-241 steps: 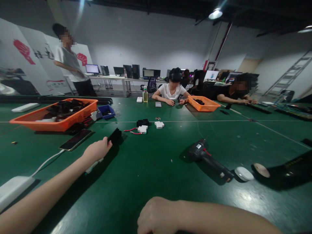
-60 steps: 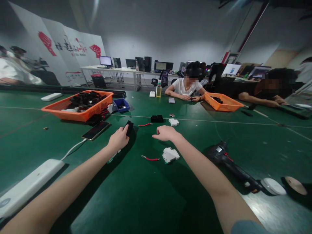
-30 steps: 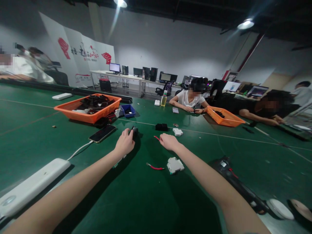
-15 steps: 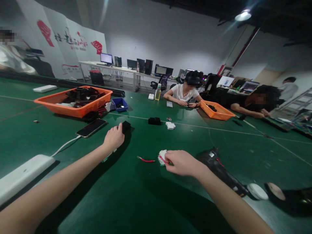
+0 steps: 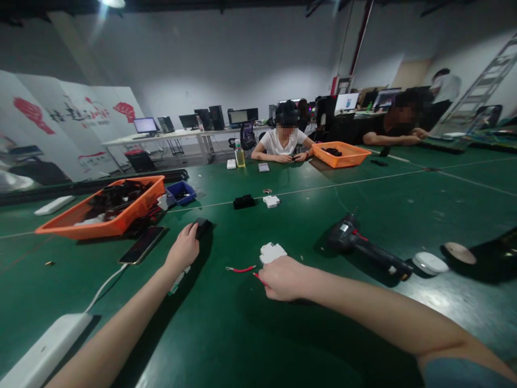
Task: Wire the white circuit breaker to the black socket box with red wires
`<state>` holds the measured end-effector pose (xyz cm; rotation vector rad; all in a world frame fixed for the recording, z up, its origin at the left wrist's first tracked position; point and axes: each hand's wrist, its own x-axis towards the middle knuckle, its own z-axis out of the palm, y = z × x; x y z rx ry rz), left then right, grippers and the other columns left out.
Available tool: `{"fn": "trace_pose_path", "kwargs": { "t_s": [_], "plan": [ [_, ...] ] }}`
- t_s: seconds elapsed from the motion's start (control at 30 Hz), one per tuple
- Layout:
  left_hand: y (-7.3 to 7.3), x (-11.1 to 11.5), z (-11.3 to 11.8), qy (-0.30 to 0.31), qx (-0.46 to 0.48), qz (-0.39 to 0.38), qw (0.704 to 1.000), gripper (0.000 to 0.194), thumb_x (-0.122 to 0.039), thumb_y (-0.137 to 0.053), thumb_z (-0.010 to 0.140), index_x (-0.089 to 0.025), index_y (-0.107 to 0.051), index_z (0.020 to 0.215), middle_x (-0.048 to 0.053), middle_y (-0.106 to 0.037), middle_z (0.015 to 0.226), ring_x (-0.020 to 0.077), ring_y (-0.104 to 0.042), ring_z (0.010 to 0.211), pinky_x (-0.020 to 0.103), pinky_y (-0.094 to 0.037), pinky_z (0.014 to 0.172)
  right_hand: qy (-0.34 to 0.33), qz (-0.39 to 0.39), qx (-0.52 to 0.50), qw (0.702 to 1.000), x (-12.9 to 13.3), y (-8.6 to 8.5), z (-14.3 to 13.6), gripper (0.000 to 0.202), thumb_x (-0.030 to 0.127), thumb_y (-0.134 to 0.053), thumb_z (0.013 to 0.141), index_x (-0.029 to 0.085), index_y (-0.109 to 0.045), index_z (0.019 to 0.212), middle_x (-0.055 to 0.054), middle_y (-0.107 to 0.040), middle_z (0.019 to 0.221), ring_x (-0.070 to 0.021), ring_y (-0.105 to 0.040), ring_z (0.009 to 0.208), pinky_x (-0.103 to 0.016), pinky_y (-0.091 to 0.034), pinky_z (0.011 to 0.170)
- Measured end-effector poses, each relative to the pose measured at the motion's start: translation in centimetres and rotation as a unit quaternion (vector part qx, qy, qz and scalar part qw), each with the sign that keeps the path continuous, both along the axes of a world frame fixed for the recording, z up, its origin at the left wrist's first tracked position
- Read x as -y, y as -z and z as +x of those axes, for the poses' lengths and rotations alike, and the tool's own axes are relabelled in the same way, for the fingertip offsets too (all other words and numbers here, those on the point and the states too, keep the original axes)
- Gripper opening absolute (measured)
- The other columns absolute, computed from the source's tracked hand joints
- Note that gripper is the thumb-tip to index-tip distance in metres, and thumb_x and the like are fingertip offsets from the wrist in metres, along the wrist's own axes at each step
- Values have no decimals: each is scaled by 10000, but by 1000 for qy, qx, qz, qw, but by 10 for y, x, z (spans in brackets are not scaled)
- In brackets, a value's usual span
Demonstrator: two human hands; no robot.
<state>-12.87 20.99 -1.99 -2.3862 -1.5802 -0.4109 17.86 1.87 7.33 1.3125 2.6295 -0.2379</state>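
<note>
Right hand (image 5: 285, 277): curled around the held wire (image 5: 260, 279), near the middle of the tabletop (image 5: 218, 334) and just beside the near block (image 5: 272, 251); cannot tell if touching it.
Held wire: showing one red end only, aimed toward the far-left corner; long axis slanting, the rest hidden in the fingers. Could slip or twist if pinched too near one end.
Left hand (image 5: 181, 249): grasping the black part (image 5: 203, 227), left of the tabletop's middle.
Black part: long axis running from the fingers toward the far edge, angled rightward. Could tip if pressed off-centre.
Loose wire (image 5: 242, 270): lying between the hands, roughly along the near edge's direction, lug toward the left edge. Could be brushed aside by a low right hand.
Cord (image 5: 103, 285): running from the phone (image 5: 142, 245); could snag on the left forearm.
Drill (image 5: 365, 249): lying right of the middle, bit toward the far edge.
</note>
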Motion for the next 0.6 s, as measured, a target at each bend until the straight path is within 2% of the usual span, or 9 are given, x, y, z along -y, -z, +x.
{"fn": "trace_pose_path", "kwargs": {
  "t_s": [0.17, 0.33, 0.47, 0.6],
  "plan": [
    [5, -5, -3, 11, 2, -16, 1000, 616, -180, -409, 875, -27, -367, 1470, 239, -404, 1498, 328, -390, 1411, 468, -389, 1156, -3, 6, -14, 1000, 1, 3, 2, 232, 293, -573, 918, 113, -706, 979, -152, -732, 848, -258, -703, 714, -305, -483, 564],
    [8, -9, -5, 14, 4, -34, 999, 734, -104, -470, 784, -40, -317, 1499, 234, -352, 1534, 329, -353, 1436, 445, -391, 1162, -11, 15, -7, 1000, 6, 1, 1, 284, 342, -615, 908, 104, -701, 1038, -172, -734, 902, -281, -709, 757, -313, -473, 566],
    [11, -10, -5, 13, 0, -44, 999, 772, -62, -467, 756, -39, -294, 1509, 242, -322, 1552, 332, -331, 1450, 452, -384, 1166, -35, -4, -23, 999, 6, -5, 2, 240, 355, -599, 918, 138, -699, 935, -114, -721, 809, -219, -670, 663, -276, -402, 524],
    [9, -7, -2, 13, 1, -48, 999, 799, -58, -473, 749, -36, -263, 1519, 248, -234, 1587, 354, -250, 1480, 478, -352, 1176, -77, -40, -103, 991, -7, -16, 8, 232, 341, -545, 949, 172, -667, 849, -42, -689, 777, -155, -611, 643, -254, -370, 536]
  ]
}}
